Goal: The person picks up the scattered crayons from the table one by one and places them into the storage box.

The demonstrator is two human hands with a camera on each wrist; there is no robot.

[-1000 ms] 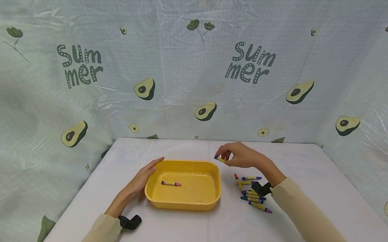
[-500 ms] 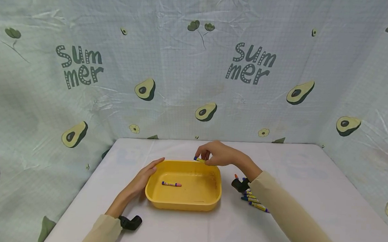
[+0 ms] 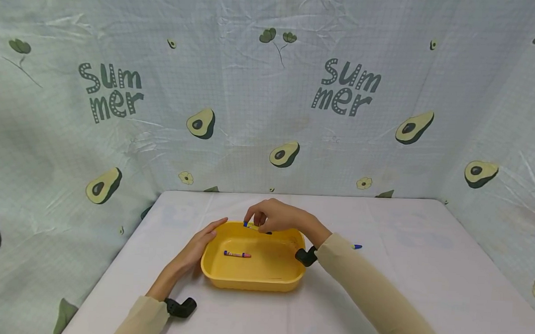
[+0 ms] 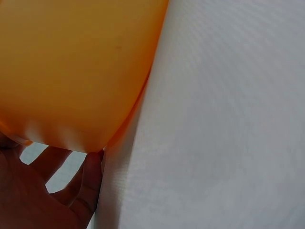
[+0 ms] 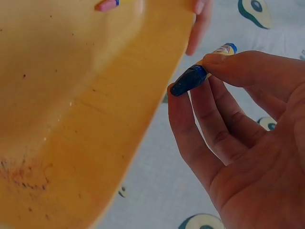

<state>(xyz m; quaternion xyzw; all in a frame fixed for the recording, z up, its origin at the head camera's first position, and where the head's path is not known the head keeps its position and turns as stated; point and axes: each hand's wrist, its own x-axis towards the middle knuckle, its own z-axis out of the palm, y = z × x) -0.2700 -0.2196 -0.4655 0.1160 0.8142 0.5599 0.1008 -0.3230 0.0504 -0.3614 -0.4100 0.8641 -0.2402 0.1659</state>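
Note:
A yellow tray (image 3: pixel 289 280) stands on the white table (image 3: pixel 404 228), and one pink crayon (image 3: pixel 237 254) lies inside it. My right hand (image 3: pixel 271 218) hovers over the tray's far rim and pinches a blue crayon (image 3: pixel 251 226) between thumb and fingertips. The right wrist view shows that blue crayon (image 5: pixel 195 75) held above the tray's rim (image 5: pixel 143 105). My left hand (image 3: pixel 201 241) rests with straight fingers against the tray's left wall. In the left wrist view its fingers (image 4: pixel 57 191) lie under the tray's rounded corner (image 4: pixel 81 95).
To the right of the tray my right forearm hides most of what lies there; only one blue crayon tip (image 3: pixel 356 246) shows. An avocado-print sheet (image 3: pixel 271 87) walls the table at the back and sides.
My right hand has carried the blue crayon leftward from beside the loose crayons to above the tray's far rim. The left hand has stayed against the tray.

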